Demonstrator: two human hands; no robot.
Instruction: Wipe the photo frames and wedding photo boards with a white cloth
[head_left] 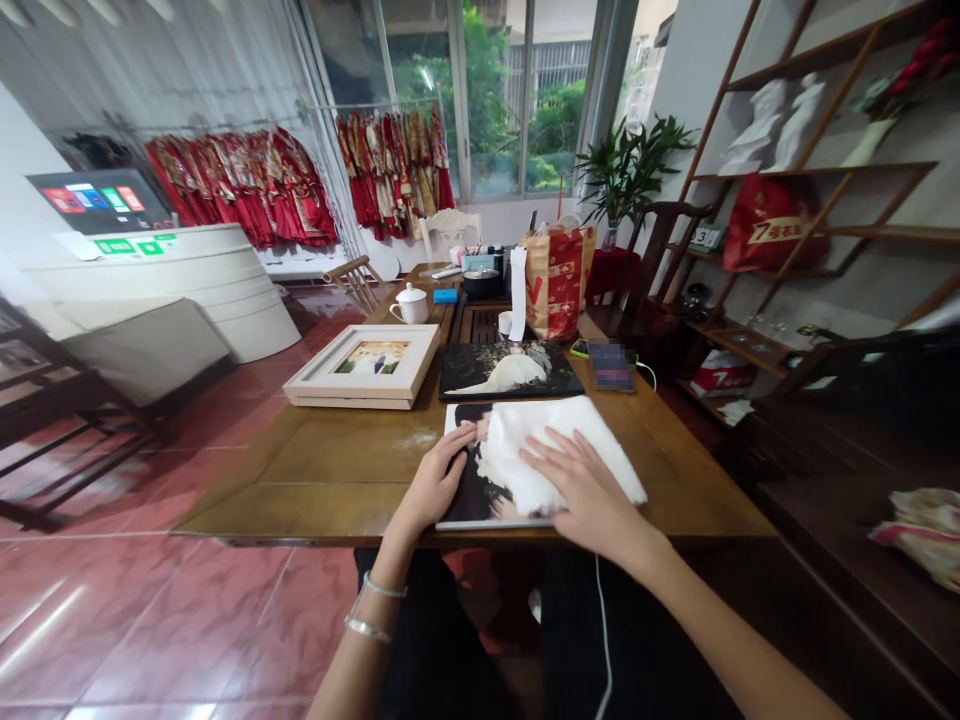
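Hands rest on a dark photo print (466,497) at the near edge of a wooden table (337,470) — the right hand (589,490) lies flat, fingers spread wide, on a white cloth (559,435) covering the print's right part, while the left hand (435,485), fingers extended, presses its left edge just beside the cloth.

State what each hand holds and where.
Nothing gripped. Right hand lies flat on the white cloth; left hand pins the photo print at its left edge.

A wedding-dress and photo shop: racks of red gowns (240,190), framed portrait (365,365), reception counter (187,280).
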